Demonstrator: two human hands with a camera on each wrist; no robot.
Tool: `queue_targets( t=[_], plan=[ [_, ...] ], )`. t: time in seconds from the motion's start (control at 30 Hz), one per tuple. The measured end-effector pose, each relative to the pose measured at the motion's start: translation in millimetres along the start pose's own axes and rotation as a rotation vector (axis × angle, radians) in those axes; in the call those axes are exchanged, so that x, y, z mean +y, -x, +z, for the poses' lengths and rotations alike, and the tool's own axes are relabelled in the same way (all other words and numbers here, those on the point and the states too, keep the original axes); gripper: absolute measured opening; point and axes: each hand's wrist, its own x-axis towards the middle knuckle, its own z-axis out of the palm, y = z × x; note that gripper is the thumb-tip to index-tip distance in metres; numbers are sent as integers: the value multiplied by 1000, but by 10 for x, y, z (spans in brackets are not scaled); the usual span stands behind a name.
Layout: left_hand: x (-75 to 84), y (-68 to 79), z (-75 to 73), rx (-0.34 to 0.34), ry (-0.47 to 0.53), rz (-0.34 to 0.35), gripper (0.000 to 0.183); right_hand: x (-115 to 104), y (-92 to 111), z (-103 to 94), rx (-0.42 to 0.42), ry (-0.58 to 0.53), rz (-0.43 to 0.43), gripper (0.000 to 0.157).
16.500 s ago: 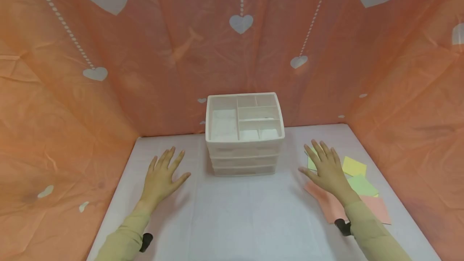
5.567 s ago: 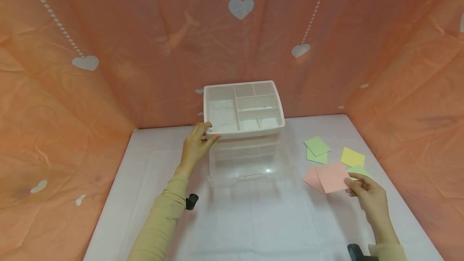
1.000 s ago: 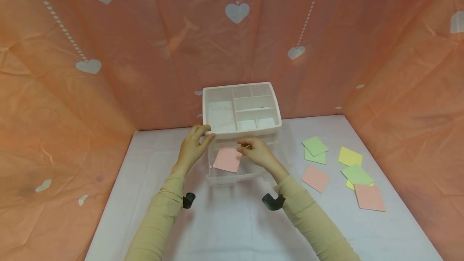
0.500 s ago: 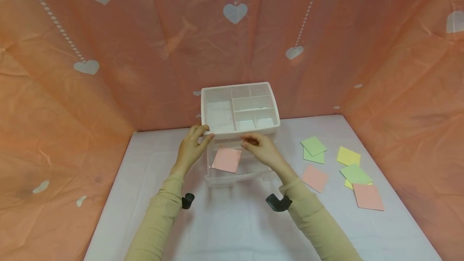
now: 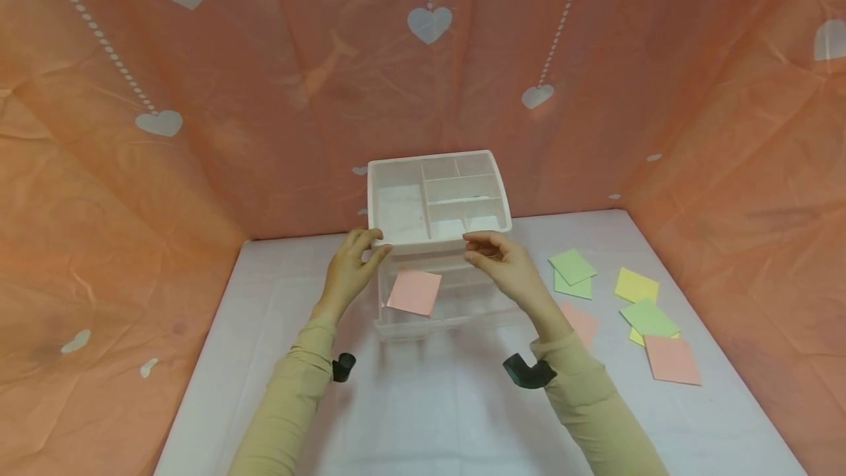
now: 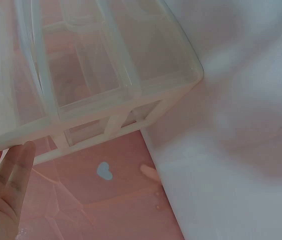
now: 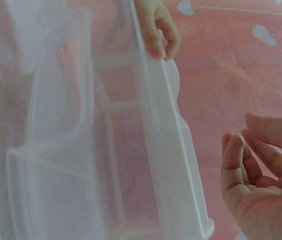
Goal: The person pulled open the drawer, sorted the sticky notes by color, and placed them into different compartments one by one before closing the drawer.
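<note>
A white plastic drawer organizer (image 5: 438, 247) with a divided top tray stands at the back middle of the table. One of its clear drawers (image 5: 403, 329) is pulled out towards me, and a pink sticky note (image 5: 414, 292) lies in it at the left. My left hand (image 5: 350, 270) pinches the front left corner of the tray rim, thumb in front and fingers over the edge. Near the rim's front right hovers my right hand (image 5: 505, 267), its fingers loosely bent. In the right wrist view, the right hand (image 7: 266, 170) holds nothing and stands apart from the organizer.
To the right lie green notes (image 5: 572, 267), a yellow note (image 5: 637, 285), another green note (image 5: 649, 317) and a pink note (image 5: 673, 359). A further pink note (image 5: 579, 322) is partly behind my right forearm. An orange cloth with hearts (image 5: 297, 131) walls the table.
Earlier the drawers were closed and both hands spread. A drawer was opened; my right hand carried a pink note into it, let go and moved right. My left hand stays on the rim.
</note>
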Motion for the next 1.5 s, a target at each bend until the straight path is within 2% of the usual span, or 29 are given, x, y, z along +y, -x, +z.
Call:
queue_targets(
  t=[0.4,0.73,0.87,1.13,1.5],
  plan=[
    [17,-22,1,-8,19,-9,29,152,112,-398,153,-47,80,41],
    [-3,-28,7,2,24,-9,29,363,198,-620,201,-29,129,46],
    [-9,-29,13,1,20,-12,30,493,233,-700,196,4,176,50],
    [-14,-23,10,-15,31,-29,31,827,308,-815,129,100,285,55],
    [-15,7,16,-13,41,-35,32,1195,464,-917,62,149,433,64]
  ],
)
